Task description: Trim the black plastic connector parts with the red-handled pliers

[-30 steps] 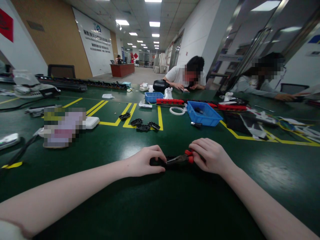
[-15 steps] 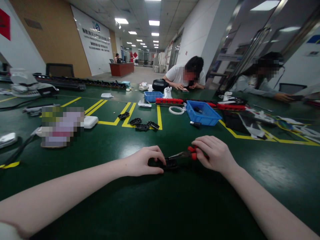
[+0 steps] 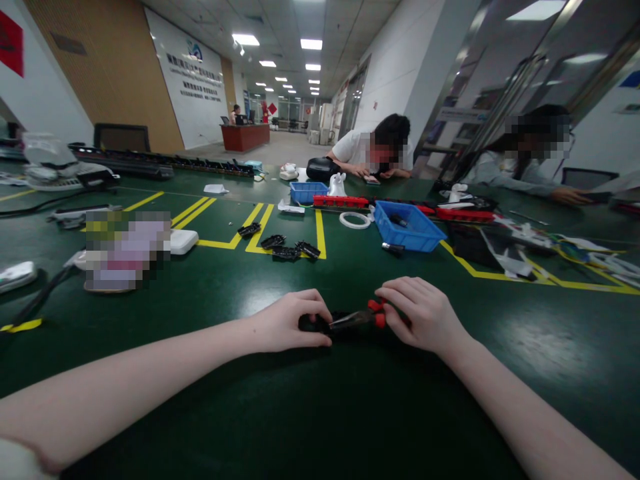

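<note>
My left hand (image 3: 295, 322) is closed around a small black plastic part (image 3: 313, 325) low over the green table (image 3: 320, 413). Its fingers and thumb hide much of that part. My right hand (image 3: 425, 313) grips the red handles of a pair of long-nose pliers (image 3: 355, 320). The pliers' metal jaws point left and reach the black part beside my left fingertips. Whether the jaws pinch anything is too small to tell. Beyond my hands lie several similar black plastic parts (image 3: 286, 253), close to the yellow tape lines.
A blue bin (image 3: 410, 230) stands at the right, with a small black-and-silver item (image 3: 393, 249) before it. A white ring (image 3: 355, 220), red strips (image 3: 340, 202) and a smaller blue bin (image 3: 309, 193) lie farther back. A white box (image 3: 183, 242) is at left. Two people sit across the table.
The pliers drew back to the right and up from the black part half a second ago, and now their tips are at it again. My left hand has stayed nearly in place.
</note>
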Demonstrator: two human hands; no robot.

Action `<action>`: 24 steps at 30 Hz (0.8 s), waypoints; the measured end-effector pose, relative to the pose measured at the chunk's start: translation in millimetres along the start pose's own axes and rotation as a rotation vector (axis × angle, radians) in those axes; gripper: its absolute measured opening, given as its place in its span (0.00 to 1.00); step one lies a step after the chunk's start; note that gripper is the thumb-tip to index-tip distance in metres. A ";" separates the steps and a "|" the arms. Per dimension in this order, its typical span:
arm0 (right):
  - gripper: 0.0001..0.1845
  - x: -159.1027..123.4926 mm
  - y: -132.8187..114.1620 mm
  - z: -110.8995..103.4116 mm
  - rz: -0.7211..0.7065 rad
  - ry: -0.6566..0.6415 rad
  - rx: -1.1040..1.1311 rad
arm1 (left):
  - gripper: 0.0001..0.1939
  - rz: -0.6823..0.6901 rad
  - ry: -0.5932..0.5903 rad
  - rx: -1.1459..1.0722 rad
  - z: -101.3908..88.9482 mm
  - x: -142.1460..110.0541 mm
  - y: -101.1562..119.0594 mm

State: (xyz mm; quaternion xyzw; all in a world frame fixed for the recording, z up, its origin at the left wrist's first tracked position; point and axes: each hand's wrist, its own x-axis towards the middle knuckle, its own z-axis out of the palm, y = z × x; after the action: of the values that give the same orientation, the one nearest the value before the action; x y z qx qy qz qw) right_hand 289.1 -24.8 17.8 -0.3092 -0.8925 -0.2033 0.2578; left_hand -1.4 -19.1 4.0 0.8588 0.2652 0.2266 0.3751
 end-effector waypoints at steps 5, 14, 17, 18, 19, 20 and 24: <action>0.10 1.2 -3.0 1.5 0.007 -0.026 0.022 | 0.11 -0.023 0.009 0.021 -2.0 -0.9 3.8; 0.13 -0.6 -0.9 2.0 -0.008 -0.020 0.024 | 0.11 -0.014 0.026 0.018 0.8 0.0 -1.9; 0.16 -2.6 1.7 1.4 0.006 -0.023 0.016 | 0.10 0.006 0.030 0.018 2.6 1.7 -7.6; 0.17 -3.0 2.4 1.2 0.004 -0.024 0.018 | 0.10 0.010 0.030 0.018 2.8 2.2 -8.9; 0.17 -3.1 3.0 1.0 -0.002 -0.022 0.019 | 0.10 0.013 0.029 0.018 2.9 2.6 -9.8; 0.16 -3.0 3.3 0.9 -0.011 -0.019 0.021 | 0.11 0.013 0.028 0.018 2.8 2.8 -10.3; 0.14 -0.7 3.0 0.3 -0.023 -0.024 0.027 | 0.12 0.009 0.003 0.026 1.7 2.5 -9.1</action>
State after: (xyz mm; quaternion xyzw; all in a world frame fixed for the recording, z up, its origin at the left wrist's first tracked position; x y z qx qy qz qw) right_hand 291.4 -22.8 17.8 -0.2980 -0.9017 -0.1905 0.2487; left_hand -1.1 -13.1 -3.5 0.8645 0.2647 0.2261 0.3625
